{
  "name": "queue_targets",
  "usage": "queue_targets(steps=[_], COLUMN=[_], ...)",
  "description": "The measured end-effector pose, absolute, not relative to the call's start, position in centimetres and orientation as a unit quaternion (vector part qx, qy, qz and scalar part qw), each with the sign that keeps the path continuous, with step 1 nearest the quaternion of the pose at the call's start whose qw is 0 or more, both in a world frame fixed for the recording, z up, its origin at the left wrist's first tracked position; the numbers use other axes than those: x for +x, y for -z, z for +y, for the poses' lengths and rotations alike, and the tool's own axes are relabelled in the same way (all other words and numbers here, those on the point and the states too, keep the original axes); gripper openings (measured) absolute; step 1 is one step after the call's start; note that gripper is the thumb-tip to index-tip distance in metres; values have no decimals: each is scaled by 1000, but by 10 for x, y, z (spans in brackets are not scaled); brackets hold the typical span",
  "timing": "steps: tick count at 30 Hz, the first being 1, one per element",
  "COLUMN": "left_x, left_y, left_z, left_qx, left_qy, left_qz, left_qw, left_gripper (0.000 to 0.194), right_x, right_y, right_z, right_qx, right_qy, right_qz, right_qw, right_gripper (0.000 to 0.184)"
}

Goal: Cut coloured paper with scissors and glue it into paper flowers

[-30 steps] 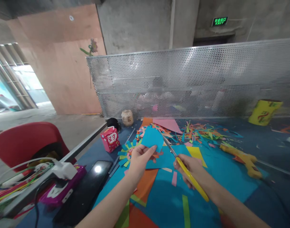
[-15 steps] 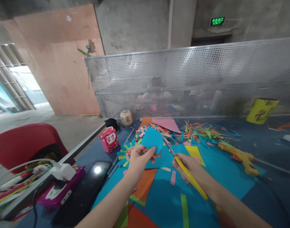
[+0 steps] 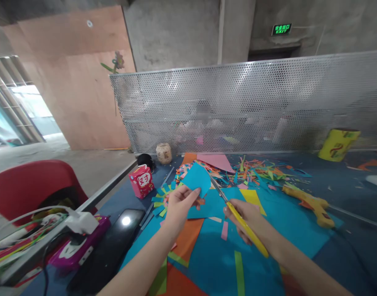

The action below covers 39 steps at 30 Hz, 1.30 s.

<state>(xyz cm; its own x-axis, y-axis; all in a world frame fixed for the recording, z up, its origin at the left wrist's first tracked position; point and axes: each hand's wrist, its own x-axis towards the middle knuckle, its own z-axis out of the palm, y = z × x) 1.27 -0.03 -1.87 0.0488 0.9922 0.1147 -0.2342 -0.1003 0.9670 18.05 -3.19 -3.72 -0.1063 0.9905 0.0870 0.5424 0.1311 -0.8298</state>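
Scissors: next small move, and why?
Probably a small snip at the right edge of the blue piece: the left hand pinches it, the right hand holds the scissors, and their blades appear close to that edge.

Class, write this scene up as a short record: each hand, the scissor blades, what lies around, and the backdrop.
Left hand: pinches a blue paper piece
Right hand: holds yellow-handled scissors
Blades: by that piece's right edge; contact unclear
Right side: yellow glue gun
Left side: red box, black flat device
Far side: paper scraps
Backdrop: perforated metal screen
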Motion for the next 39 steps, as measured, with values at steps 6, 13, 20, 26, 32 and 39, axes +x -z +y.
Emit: queue_targets(steps=[6,13,20,26,32,39], left_x=[12,10,12,14,12,12], left_y=[20,25,22,22,21,23], left_z=[0,3,3,4,4,4], left_qx=[495,508,482,443,492,502], left_qy=[-563,-565,-586,-629,-610,-601], left_qz=[396,368,376,389,414,421], left_qw=[530,536,532,507,463,457], left_gripper=[32,30,27,25,23,23], right_x=[182,184,184,186,186,187], right_y=[33,30,33,32,30,33], right_z=[-33,-33,-31,-32,-33,-29], right_qx=[-567,-566,-564,-565,-566,-569], right_qy=[-336,-341,-320,-304,-300,-281], right_qz=[-675,-675,-680,-687,-689,-690], right_qw=[330,329,341,342,338,347], right_gripper=[26,26,30,32,29,32])
